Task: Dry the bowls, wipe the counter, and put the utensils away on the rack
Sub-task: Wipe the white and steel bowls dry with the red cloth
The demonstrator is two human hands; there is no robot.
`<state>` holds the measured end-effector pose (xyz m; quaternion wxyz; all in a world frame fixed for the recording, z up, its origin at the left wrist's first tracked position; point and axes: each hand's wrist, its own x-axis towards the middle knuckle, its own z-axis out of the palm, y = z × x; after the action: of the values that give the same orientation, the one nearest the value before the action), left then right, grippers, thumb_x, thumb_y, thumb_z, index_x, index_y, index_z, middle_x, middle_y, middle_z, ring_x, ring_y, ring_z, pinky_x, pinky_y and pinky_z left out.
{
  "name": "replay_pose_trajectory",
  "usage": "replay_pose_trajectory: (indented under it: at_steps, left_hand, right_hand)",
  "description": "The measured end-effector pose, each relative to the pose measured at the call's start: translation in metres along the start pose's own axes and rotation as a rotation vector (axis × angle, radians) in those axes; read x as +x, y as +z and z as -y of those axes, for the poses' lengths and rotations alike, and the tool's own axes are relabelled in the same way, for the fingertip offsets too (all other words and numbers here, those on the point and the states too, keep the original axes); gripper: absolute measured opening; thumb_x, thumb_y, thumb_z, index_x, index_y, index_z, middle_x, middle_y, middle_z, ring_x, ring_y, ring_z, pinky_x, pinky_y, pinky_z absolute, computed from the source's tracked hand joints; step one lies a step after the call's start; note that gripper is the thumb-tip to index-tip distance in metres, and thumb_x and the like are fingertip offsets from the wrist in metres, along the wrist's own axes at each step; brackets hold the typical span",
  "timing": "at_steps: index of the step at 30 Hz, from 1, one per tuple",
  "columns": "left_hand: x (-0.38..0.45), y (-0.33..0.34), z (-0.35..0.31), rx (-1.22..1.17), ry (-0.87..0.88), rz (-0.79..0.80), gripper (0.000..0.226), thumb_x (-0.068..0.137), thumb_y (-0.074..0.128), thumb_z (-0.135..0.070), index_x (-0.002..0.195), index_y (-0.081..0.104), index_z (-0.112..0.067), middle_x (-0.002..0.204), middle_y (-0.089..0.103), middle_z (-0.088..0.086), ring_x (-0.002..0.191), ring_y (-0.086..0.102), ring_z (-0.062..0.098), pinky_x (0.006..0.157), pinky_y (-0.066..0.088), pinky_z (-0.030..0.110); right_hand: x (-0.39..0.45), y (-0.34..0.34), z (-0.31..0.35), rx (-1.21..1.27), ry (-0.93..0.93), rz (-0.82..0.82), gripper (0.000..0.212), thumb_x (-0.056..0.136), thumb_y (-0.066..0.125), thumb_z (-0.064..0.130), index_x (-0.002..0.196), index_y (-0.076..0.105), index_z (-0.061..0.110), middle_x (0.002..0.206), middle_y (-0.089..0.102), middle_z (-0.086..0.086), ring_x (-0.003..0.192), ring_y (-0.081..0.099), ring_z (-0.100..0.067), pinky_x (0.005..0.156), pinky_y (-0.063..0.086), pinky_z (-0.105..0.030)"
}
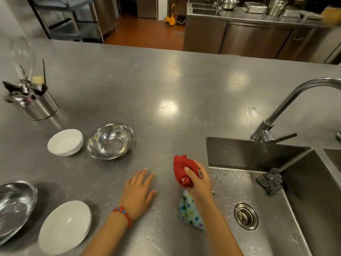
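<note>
Task early: R hand (198,183) grip clenched on red cloth (181,169) nr sink (295,182), L hand (139,191) flat on wet counter (166,85); 4 bowls, e.g. steel bowl (110,141), undried; utensils (24,87) in holder.

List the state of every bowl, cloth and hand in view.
left hand: open, flat on the counter
right hand: gripping the red cloth, bunched up
dotted cloth: lying at the sink edge
far white bowl: upright
near white bowl: upright
far steel bowl: upright, wet inside
near steel bowl: upright
utensil holder: upright, full
</note>
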<state>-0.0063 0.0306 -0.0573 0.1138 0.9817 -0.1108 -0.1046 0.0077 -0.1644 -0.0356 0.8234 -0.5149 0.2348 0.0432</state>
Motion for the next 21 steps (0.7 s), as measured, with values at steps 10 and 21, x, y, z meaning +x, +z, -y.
replay_pose_trajectory:
  at_steps: [10,21]
  left_hand:
    - [-0.079,-0.03,0.056,-0.057,-0.094,-0.155,0.057,0.093,0.037,-0.044,0.145,0.019,-0.025,0.156,0.009,0.005,0.143,0.008,0.02,0.116,0.013,0.033]
    - [-0.126,-0.044,0.172,-0.18,-0.057,-0.195,0.055,0.093,0.04,-0.041,0.143,0.025,-0.023,0.153,0.019,0.001,0.142,0.014,0.016,0.114,0.017,0.031]
  right_hand:
    - [-0.062,0.059,-0.03,0.057,0.01,0.153,0.032,0.078,0.064,0.001,0.099,0.063,0.025,0.102,0.064,-0.003,0.083,0.066,-0.016,0.054,0.055,-0.023]
    - [-0.118,0.14,-0.097,0.061,0.03,0.149,0.028,0.08,0.056,-0.008,0.093,0.055,0.018,0.085,0.061,-0.004,0.058,0.065,-0.005,0.046,0.051,-0.02]
